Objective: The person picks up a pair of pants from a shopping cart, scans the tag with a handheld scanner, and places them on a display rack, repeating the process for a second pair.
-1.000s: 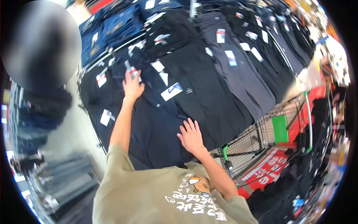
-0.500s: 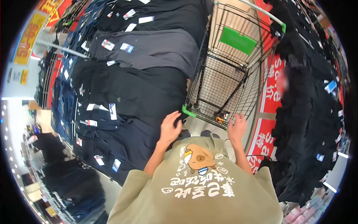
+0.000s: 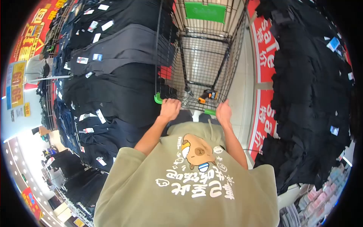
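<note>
A black wire shopping cart [image 3: 204, 66] stands straight ahead, its near end against me. My left hand [image 3: 171, 109] has its fingers curled over the near rim, just right of a green corner piece [image 3: 157, 98]. At the other side of that end my right hand [image 3: 224, 112] is closed on the rim, beside a green strip [image 3: 210, 112]. Inside the basket, close to the near wall, lies a small orange and black object [image 3: 208, 96] whose kind I cannot make out. Farther off, a green panel [image 3: 205, 12] crosses the cart.
Dark trousers [image 3: 117, 85] with paper tags are piled along the left. More black clothing [image 3: 310, 98] hangs or lies along the right, behind red sale signs [image 3: 264, 49]. Pale floor tiles [image 3: 242, 87] show between cart and signs. Price signs [image 3: 16, 83] stand far left.
Both hands have come down onto the cart's near rim, where they were apart from it before. The cart now appears straighter and farther left in view.
</note>
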A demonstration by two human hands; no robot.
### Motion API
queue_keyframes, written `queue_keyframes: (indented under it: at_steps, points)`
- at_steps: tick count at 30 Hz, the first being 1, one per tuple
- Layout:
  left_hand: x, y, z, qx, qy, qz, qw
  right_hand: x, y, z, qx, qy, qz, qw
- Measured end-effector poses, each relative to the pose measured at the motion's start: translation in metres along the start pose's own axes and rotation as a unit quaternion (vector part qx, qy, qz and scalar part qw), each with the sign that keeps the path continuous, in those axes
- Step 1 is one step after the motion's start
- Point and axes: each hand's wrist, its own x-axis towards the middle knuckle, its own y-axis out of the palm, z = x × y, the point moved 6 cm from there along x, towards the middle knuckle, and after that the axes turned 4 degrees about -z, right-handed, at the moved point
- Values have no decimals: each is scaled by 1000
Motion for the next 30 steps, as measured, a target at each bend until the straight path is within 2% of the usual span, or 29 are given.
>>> queue_keyframes:
  at_steps: [3,5,9,11,13,17,23,28,30]
  points:
    - [-7,-11,-7,-5,90,-55,994,4,-14,0,7,-2,-40,999]
    - [-11,-20,-5,-44,117,-15,992,6,-20,-3,-9,-2,-53,999]
    - [-15,-16,11,-54,88,-6,995,11,-20,-9,-19,21,-48,998]
    - [-11,-11,12,-8,110,26,994,15,-17,-13,-14,29,-80,996]
    - [-8,-12,13,-9,105,29,994,19,-18,-11,-19,31,-73,997]
    - [7,-20,16,19,100,43,994,29,-29,8,-42,28,-64,997]
    - [51,-30,22,-8,97,34,995,73,-47,36,-55,64,-68,994]
    - [106,-40,28,-27,94,-22,995,142,-54,39,20,-32,-142,989]
    - [127,-48,30,-39,95,-24,994,160,-78,64,-20,54,-40,998]
